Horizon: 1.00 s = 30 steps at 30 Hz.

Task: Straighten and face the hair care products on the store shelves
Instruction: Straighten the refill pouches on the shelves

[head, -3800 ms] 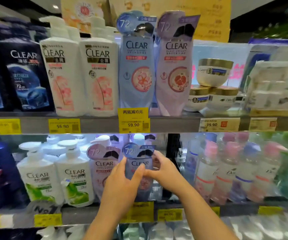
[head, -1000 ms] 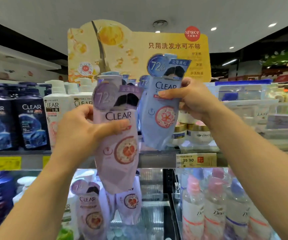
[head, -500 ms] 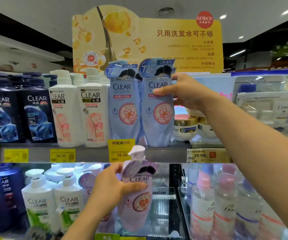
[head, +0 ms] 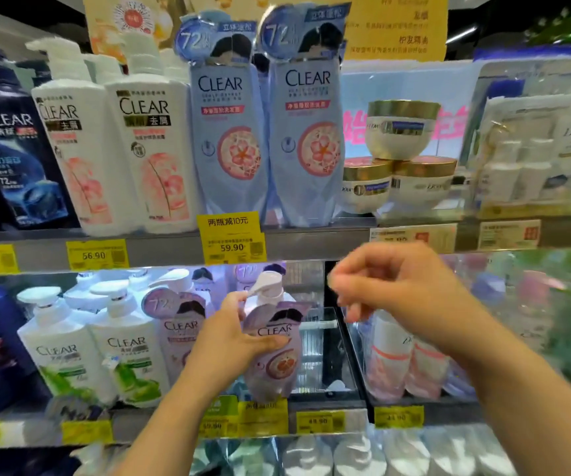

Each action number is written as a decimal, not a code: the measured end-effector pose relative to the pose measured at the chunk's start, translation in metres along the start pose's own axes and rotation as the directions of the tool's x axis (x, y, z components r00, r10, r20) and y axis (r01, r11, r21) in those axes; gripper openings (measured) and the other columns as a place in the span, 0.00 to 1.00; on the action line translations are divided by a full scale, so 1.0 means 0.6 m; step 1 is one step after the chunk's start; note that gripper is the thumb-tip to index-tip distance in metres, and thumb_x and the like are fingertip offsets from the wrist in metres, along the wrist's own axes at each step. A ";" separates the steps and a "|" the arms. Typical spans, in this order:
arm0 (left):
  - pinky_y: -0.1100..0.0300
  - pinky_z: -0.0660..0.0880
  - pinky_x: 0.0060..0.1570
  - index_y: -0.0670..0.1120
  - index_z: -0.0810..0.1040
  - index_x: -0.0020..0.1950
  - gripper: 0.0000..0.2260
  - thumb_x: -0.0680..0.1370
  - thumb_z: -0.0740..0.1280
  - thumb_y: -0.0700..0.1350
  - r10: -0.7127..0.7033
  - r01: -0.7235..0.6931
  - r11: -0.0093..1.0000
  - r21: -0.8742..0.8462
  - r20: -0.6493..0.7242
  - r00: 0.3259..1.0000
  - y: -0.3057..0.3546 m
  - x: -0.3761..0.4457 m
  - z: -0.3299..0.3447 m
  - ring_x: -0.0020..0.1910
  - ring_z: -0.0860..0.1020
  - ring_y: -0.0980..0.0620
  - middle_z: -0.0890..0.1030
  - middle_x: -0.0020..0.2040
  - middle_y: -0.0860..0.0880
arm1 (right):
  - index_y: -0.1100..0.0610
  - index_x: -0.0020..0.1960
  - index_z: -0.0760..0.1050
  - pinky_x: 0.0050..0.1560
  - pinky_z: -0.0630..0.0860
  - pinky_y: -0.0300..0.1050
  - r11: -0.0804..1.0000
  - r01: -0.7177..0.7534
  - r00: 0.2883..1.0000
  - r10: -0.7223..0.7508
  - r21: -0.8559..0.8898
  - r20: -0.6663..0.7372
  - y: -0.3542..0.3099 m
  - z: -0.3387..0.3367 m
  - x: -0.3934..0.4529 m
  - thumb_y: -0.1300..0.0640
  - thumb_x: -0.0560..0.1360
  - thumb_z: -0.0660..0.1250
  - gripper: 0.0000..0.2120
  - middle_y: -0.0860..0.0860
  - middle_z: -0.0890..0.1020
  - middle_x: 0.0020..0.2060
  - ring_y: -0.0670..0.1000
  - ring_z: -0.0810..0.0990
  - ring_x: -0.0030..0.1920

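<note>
**Upper shelf faced; lilac bottle going into the lower row**

Take the yellow 59.90 price tag (head: 231, 238) on the upper shelf edge as the landmark. Directly above it, two pale blue CLEAR bottles (head: 306, 139) stand side by side, upright, labels forward. Left of them the two white CLEAR pump bottles (head: 150, 156) also face front, and to the right the gold-lidded Dove jars (head: 401, 130) sit in a small stack. That row looks finished.

Below the tag, the left hand (head: 232, 341) is wrapped around a lilac CLEAR pump bottle (head: 273, 352), thumb across the label and fingers behind, holding it upright over the front of the lower shelf, just right of another lilac CLEAR bottle (head: 179, 324). Whether its base already rests on the shelf cannot be told. The right hand (head: 397, 293) hangs free below and right of the tag, fingers loosely curled, gripping nothing.

Judging from this, what remains is to seat the lilac bottle beside its match and square its label. The clear tray (head: 325, 338) to its right looks mostly bare, and the Dove bottles (head: 407, 359) further right are too blurred to judge.
</note>
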<state>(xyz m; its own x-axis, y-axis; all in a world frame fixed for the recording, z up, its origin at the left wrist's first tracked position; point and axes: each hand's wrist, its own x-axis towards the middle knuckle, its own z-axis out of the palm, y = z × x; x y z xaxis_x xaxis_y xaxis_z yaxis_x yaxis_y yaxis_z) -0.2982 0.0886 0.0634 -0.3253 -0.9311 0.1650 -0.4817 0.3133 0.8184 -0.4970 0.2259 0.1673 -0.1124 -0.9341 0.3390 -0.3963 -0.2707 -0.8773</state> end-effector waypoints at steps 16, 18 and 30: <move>0.72 0.72 0.33 0.56 0.58 0.78 0.29 0.80 0.66 0.51 0.068 -0.061 0.971 0.230 -0.021 0.997 -0.021 -0.077 -0.014 0.27 0.80 0.65 0.82 0.39 0.52 | 0.44 0.59 0.75 0.47 0.78 0.32 0.947 -0.251 0.967 0.256 -0.200 -0.002 0.243 0.206 0.047 0.44 0.66 0.80 0.25 0.43 0.84 0.52 0.39 0.82 0.50; 0.74 0.71 0.32 0.53 0.60 0.78 0.27 0.80 0.65 0.51 0.066 -0.060 0.969 0.238 -0.018 0.998 -0.027 -0.085 -0.018 0.28 0.79 0.66 0.80 0.35 0.53 | 0.45 0.58 0.76 0.46 0.78 0.33 0.943 -0.264 0.964 0.259 -0.203 -0.054 0.244 0.215 0.044 0.43 0.65 0.79 0.24 0.44 0.83 0.51 0.41 0.82 0.49; 0.53 0.80 0.43 0.55 0.61 0.78 0.29 0.78 0.63 0.60 0.095 -0.093 0.958 0.272 0.006 0.995 -0.061 -0.092 -0.036 0.38 0.82 0.58 0.83 0.30 0.52 | 0.43 0.63 0.74 0.51 0.79 0.43 0.899 -0.282 0.951 0.217 -0.334 -0.219 0.228 0.257 0.026 0.31 0.64 0.70 0.31 0.43 0.81 0.53 0.45 0.80 0.52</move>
<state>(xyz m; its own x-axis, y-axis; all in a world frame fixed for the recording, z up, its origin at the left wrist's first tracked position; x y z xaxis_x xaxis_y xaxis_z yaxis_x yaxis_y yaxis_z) -0.2450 0.1243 0.0364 -0.3744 -0.8961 0.2386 -0.6525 0.4374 0.6188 -0.4124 0.1382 0.0003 -0.3921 -0.8964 0.2065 -0.6291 0.0975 -0.7712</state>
